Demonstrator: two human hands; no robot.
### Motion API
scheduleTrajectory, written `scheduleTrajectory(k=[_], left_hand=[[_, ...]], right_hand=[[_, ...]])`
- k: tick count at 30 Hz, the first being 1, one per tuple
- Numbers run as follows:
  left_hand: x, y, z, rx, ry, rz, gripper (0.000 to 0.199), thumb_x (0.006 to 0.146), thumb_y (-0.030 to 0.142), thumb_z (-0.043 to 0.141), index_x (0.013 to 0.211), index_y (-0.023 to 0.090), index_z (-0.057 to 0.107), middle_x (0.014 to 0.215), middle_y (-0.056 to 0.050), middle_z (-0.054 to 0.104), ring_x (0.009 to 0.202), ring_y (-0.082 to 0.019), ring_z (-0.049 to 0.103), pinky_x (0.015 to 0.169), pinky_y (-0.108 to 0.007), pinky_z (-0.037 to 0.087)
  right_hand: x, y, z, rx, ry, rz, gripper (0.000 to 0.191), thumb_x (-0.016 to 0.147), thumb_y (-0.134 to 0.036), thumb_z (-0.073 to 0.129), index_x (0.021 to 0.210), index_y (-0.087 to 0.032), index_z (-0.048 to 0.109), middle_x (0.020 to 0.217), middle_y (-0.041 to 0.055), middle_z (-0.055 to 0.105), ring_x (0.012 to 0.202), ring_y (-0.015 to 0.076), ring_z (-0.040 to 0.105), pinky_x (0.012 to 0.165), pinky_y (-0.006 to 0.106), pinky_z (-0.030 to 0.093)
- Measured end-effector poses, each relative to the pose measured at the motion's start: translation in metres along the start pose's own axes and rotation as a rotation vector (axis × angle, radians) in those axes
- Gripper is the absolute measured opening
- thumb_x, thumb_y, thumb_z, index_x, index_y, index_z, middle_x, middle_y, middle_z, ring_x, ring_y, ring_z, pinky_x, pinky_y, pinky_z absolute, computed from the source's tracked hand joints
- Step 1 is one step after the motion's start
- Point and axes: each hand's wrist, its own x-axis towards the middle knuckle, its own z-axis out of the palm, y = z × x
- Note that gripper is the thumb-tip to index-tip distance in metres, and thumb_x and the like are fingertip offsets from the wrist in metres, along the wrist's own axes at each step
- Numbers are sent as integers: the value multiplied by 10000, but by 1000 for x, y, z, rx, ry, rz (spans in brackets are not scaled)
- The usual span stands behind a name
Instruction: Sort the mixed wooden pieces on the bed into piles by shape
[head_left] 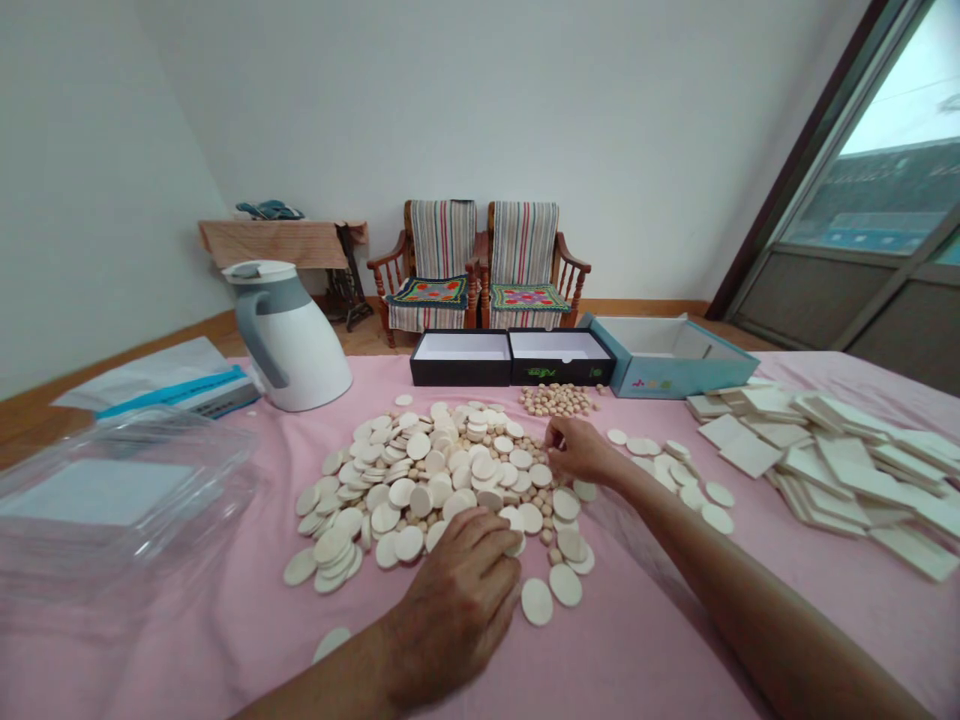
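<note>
A wide heap of pale wooden discs (420, 497), with small round wooden beads among them, lies on the pink cloth in front of me. My left hand (459, 590) is at the heap's near edge, its fingers curled over discs; what its fingertips hold, if anything, is hidden. At the heap's right edge, my right hand (576, 450) has its fingers pressed together, pointing left, beside beads and discs. Anything between those fingertips is too small to make out. Behind it sits a separate pile of beads (559, 400). More discs (675, 472) lie right of my right hand.
Two black boxes (461, 372) (561, 371) and a light blue box (675, 377) stand behind the beads. Square wooden tiles (832, 455) are piled at right. At left are a white jug (304, 345), a clear plastic container (112, 490) and a blue packet (195, 396).
</note>
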Motion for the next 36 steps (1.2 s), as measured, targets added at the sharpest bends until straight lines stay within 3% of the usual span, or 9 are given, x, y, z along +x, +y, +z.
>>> scheduleTrajectory(k=[4,7,13,17,21,24,28,31,36], left_hand=[[-1,0,1,-8,-14,-7,153,893,127,497,978,156,622,1037,-76,648,1056,-215,541,1038,-446,409],[-1,-1,1,-7,-11,-5,152,887,122,502,972,156,623,1043,-75,650,1059,-212,542,1035,-444,412],[1,0,-1,1,-2,7,158,885,121,501,967,162,630,1041,-74,651,1048,-209,551,1017,-429,426],[1,0,-1,4,-15,4,149,887,125,503,961,163,627,1034,-75,646,1046,-214,548,1027,-434,412],[-1,-1,1,4,-14,-3,137,882,125,519,960,166,623,1043,-63,641,1060,-206,536,1047,-431,392],[-2,-2,3,3,-13,-7,135,875,120,529,963,164,621,1063,-60,640,1073,-204,529,1057,-436,380],[-2,-2,3,-1,-9,-4,141,884,126,520,972,164,623,1055,-59,647,1063,-202,531,1052,-428,386],[-1,-1,2,-1,-11,-2,155,885,123,510,977,171,624,1049,-56,647,1053,-198,538,1046,-425,393],[-1,-1,2,0,-20,-11,150,886,128,509,976,167,623,1070,-54,641,1067,-202,529,1054,-427,383]], right_hand=[[5,20,-9,-52,265,112,168,654,-28,495,719,-180,527,770,52,606,692,147,533,602,234,366],[7,25,-12,39,429,92,199,702,-44,469,834,-170,548,918,81,605,739,150,564,633,243,411],[2,4,3,175,62,-134,191,661,-28,495,760,-173,570,743,14,614,649,119,555,593,213,402],[-1,-3,8,115,28,-231,236,615,4,483,755,-165,571,764,16,600,657,111,514,594,205,374],[-2,-1,4,95,-37,-219,217,619,4,482,734,-169,544,707,1,583,618,106,488,566,205,336],[1,7,0,38,5,-161,182,629,-4,486,689,-174,509,677,6,568,620,116,485,571,215,322],[7,23,-5,-45,258,-25,173,653,-19,478,714,-180,500,726,40,570,677,150,503,610,241,347],[11,30,-5,24,421,-40,205,703,-30,457,831,-166,541,876,84,595,749,162,542,671,257,405],[9,16,8,145,254,-131,224,708,-44,491,852,-171,606,857,48,637,725,138,571,664,240,432]])
